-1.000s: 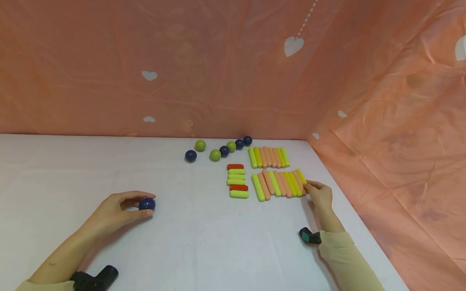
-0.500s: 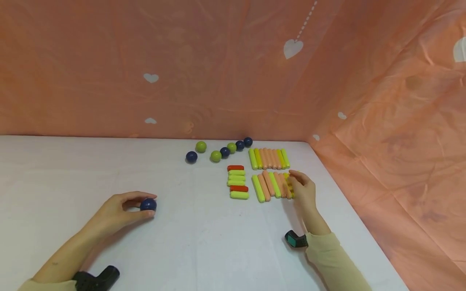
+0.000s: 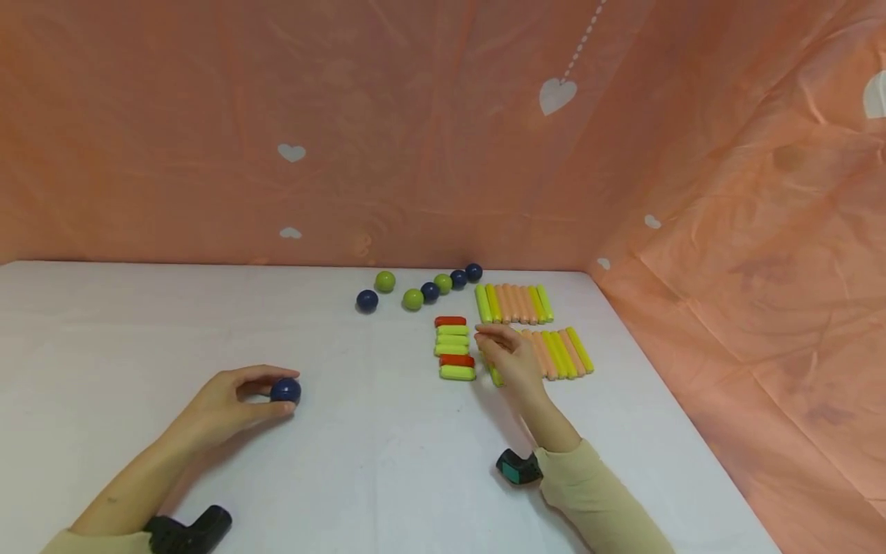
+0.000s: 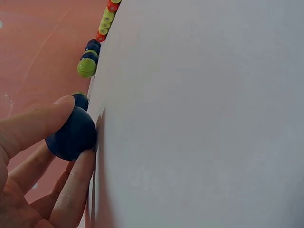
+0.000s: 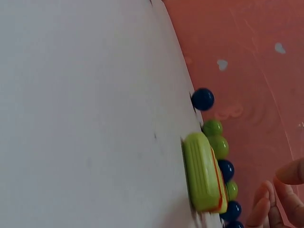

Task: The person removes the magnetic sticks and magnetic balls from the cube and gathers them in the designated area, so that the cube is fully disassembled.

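Observation:
My left hand (image 3: 223, 402) pinches a dark blue ball (image 3: 285, 391) between thumb and fingers, low over the white table; the left wrist view shows the blue ball (image 4: 73, 135) close up. My right hand (image 3: 514, 363) hovers over the left part of the front row of long sticks (image 3: 567, 354), hiding some of them. Its fingers are loosely bent with nothing between them. Just left of its fingertips lies a column of short light-green and red sticks (image 3: 457, 372), seen end-on in the right wrist view as a light-green stick (image 5: 199, 175).
Behind lies another row of green, yellow and peach sticks (image 3: 514, 304). Several blue and green balls, among them a green ball (image 3: 413, 299) and a blue ball (image 3: 367, 301), line the back of the white table (image 3: 374, 462). An orange curtain (image 3: 388, 138) hangs behind and to the right.
My right hand has moved left along the front row of sticks, from its right end to the left end near the short sticks. The left hand keeps its pinch on the blue ball.

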The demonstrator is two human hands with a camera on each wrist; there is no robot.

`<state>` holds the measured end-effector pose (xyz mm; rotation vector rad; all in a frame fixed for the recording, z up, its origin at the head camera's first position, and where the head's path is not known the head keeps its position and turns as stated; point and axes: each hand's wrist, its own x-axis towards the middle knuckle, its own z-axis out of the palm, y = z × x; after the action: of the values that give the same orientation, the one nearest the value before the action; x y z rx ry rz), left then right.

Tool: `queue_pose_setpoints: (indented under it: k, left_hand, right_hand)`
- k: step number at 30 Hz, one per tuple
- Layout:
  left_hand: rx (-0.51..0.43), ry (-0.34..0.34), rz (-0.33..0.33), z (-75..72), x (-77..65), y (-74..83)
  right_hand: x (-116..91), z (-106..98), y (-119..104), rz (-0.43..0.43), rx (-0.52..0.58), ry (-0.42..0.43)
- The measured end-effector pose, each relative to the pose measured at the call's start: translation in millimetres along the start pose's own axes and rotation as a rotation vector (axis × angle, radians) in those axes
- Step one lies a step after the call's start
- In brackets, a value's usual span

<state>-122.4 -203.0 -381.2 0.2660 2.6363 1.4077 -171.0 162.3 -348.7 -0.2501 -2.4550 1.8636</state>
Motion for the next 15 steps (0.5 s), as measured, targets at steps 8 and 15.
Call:
queue_pose_setpoints:
  k: [8, 15]
  left_hand:
    - [0.011, 0.053, -0.012, 2.7, -1.4, 3.3]
    - [0.042, 0.067, -0.030, 4.8, 1.5, 9.4]
  right_hand:
    - [-4.9, 22.1, 0.2, -0.022, 0.014, -0.073]
    - [-9.9, 29.6, -0.7, -0.003, 0.005, -0.144]
